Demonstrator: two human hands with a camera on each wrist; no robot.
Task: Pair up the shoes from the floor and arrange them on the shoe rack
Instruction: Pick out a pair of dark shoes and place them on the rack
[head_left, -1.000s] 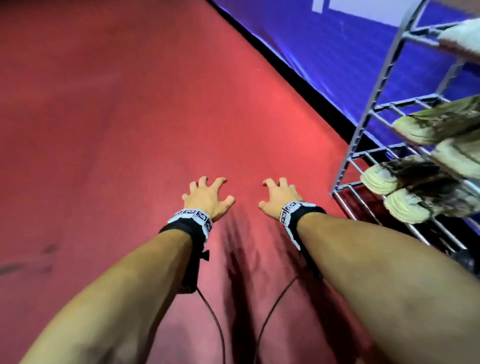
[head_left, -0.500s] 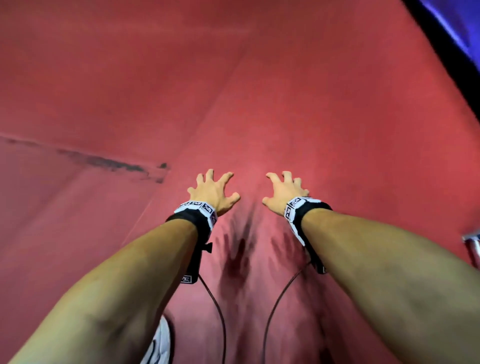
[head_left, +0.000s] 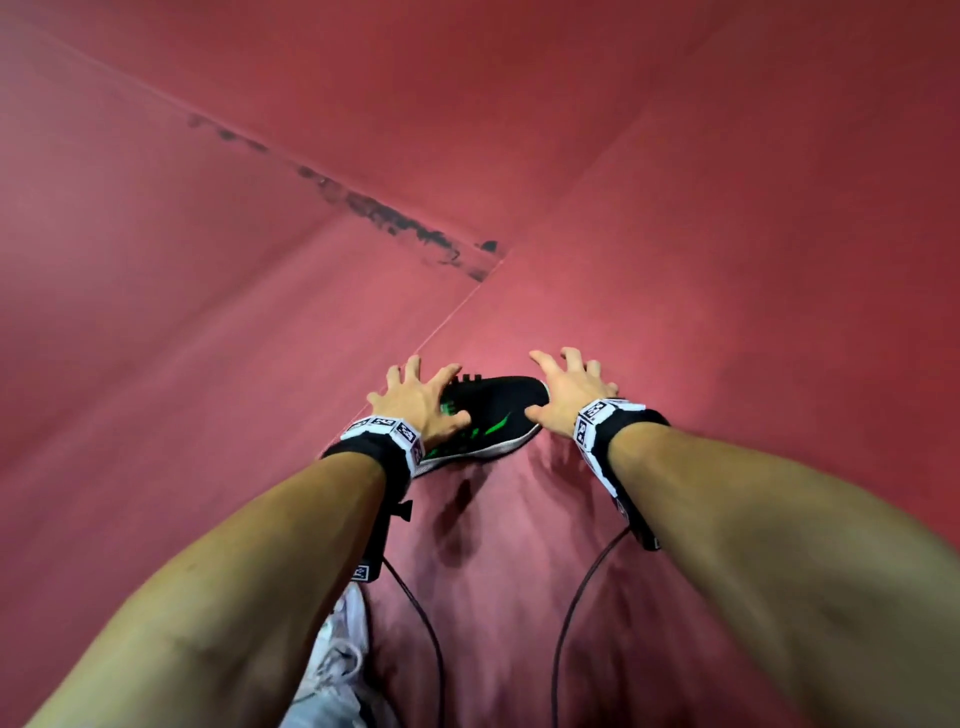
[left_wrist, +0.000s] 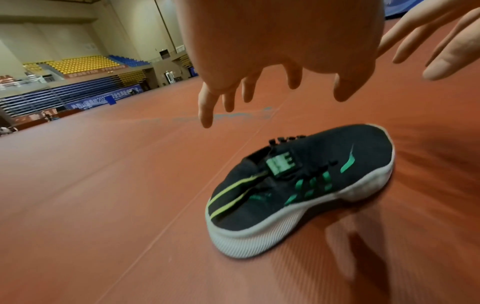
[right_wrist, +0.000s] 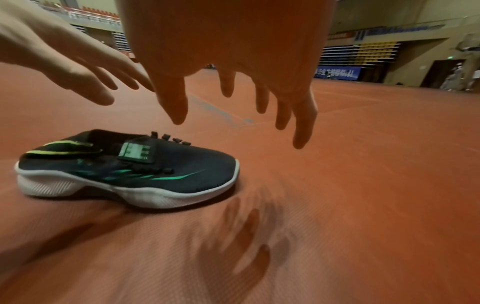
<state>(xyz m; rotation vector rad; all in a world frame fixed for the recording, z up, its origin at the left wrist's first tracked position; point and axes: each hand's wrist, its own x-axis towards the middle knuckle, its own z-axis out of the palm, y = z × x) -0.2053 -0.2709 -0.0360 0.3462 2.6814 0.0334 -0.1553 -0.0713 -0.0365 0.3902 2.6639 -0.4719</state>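
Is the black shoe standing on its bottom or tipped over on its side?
Standing on its bottom. The black shoe rests with its white sole flat on the red floor, opening facing up.

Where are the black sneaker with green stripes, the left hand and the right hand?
black sneaker with green stripes (right_wrist: 166, 164): right wrist view, toe upper.
left hand (head_left: 418, 402): head view, back of hand.
right hand (head_left: 566, 387): head view, back of hand.

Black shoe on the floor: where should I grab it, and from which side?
Probably from above, at the open collar of the black shoe. It sits upright on its sole, heel toward the left hand, so that hand's fingers could hook inside the opening with the thumb behind the heel. The right hand hovers open near the toe.
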